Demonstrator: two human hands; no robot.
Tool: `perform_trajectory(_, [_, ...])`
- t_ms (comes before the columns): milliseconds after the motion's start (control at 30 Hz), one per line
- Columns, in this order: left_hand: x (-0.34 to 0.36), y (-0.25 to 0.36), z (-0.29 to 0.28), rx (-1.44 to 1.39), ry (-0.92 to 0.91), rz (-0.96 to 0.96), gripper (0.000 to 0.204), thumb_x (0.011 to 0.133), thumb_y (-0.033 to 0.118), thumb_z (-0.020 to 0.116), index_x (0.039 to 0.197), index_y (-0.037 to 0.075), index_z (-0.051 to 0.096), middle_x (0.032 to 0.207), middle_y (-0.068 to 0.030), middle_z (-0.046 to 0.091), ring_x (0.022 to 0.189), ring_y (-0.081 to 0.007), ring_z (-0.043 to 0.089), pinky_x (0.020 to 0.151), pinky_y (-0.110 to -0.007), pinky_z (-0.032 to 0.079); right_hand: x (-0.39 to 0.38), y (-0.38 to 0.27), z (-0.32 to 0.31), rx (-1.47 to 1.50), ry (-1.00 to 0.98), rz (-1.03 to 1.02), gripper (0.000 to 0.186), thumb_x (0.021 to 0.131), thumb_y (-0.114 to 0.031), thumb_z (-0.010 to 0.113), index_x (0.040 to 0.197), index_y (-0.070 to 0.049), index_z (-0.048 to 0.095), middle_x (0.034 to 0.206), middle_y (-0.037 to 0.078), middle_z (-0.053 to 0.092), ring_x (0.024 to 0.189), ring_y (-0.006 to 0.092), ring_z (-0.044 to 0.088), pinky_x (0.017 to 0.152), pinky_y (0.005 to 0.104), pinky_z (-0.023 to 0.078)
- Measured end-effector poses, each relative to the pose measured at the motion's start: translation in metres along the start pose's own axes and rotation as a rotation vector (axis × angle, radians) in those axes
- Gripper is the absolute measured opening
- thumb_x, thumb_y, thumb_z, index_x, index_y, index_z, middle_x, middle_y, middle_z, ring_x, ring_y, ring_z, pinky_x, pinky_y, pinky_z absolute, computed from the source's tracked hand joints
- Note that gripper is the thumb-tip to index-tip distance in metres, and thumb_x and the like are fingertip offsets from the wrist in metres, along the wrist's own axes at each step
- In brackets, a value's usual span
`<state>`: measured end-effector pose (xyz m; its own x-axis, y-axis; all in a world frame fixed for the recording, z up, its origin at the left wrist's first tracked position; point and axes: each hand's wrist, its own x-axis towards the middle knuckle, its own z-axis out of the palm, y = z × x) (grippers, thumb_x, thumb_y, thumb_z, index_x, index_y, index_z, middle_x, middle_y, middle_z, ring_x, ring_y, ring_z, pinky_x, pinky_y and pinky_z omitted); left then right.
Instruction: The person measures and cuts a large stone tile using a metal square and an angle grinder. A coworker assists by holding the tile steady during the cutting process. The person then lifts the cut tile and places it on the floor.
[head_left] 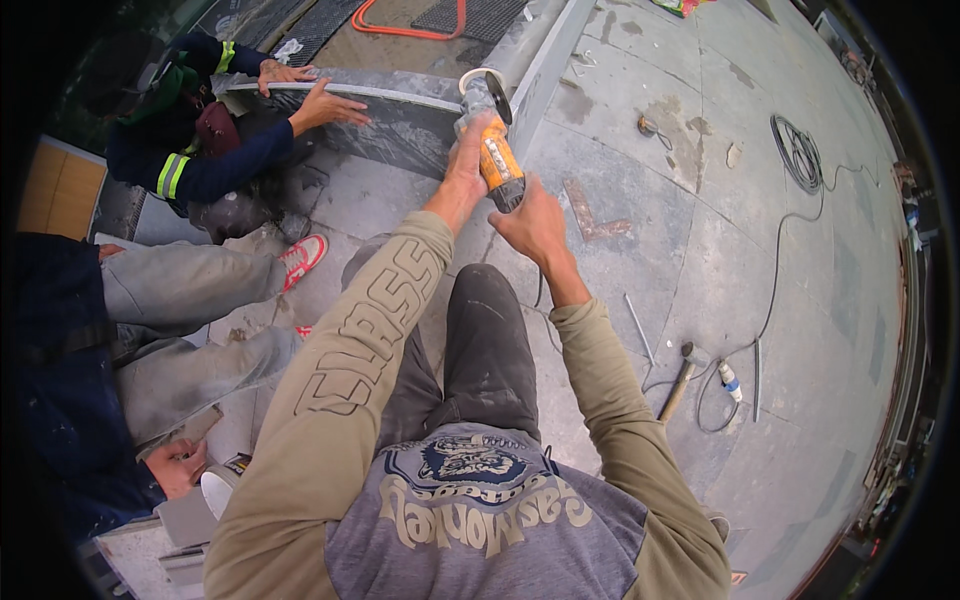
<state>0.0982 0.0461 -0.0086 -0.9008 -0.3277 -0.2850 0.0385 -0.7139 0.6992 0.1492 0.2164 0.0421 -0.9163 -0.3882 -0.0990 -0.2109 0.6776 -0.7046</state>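
An orange-yellow angle grinder (499,158) is held out in front of me, its dark disc (497,98) and pale guard at the far end. My left hand (463,172) is closed round the front of its body. At the rear end, my right hand (534,222) is closed on the dark grip, its fingertips partly hidden. The disc is close to the right end of an upright grey stone slab (400,128); whether they touch cannot be seen. A co-worker's two hands (330,108) rest on the slab's top edge, to the left.
A second person's legs (200,290) stretch in from the left. On the paving at right lie a rusty metal square (592,212), a hammer (683,380), a blue-and-white plug (730,380) and a coiled black cable (797,155). An orange hose (410,34) lies beyond the slab.
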Motion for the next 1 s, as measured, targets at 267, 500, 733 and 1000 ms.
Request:
perform_trajectory(267, [-0.006,-0.002,0.004,-0.036,0.020,0.012,0.054,0.085,0.041,0.090,0.124,0.011,0.066,0.103,-0.0035,0.067,0.088,-0.0182,0.068,0.078,-0.039,0.060,-0.007,0.000,-0.005,0.001,-0.016,0.011,0.062,0.075,-0.026,0.083,0.123,0.005,0.059,0.100,0.033,0.076,0.099,0.0537,0.073,0.089,0.0573,0.058])
perform_trajectory(500, [0.002,-0.002,0.002,0.018,0.056,0.034,0.045,0.091,0.045,0.085,0.117,0.014,0.066,0.098,-0.0032,0.067,0.086,-0.0169,0.068,0.077,-0.037,0.061,0.004,0.002,0.004,-0.003,0.004,0.020,0.061,0.075,-0.027,0.083,0.120,0.007,0.060,0.101,0.034,0.076,0.100,0.0522,0.074,0.089,0.0559,0.059])
perform_trajectory(733, [0.008,0.006,-0.006,0.028,0.044,-0.010,0.047,0.090,0.045,0.086,0.117,0.012,0.066,0.098,-0.0042,0.068,0.086,-0.0176,0.069,0.076,-0.037,0.061,0.011,-0.002,0.009,0.013,-0.023,0.038,0.061,0.075,-0.027,0.084,0.119,0.006,0.060,0.103,0.034,0.076,0.100,0.0525,0.074,0.089,0.0558,0.059])
perform_trajectory(1000, [0.001,0.003,-0.003,-0.016,0.023,-0.005,0.055,0.084,0.039,0.091,0.123,0.010,0.065,0.104,-0.0043,0.068,0.087,-0.0181,0.068,0.076,-0.039,0.060,-0.001,0.000,0.004,0.027,-0.014,0.016,0.062,0.075,-0.027,0.084,0.120,0.007,0.059,0.103,0.034,0.075,0.100,0.0532,0.073,0.089,0.0568,0.058])
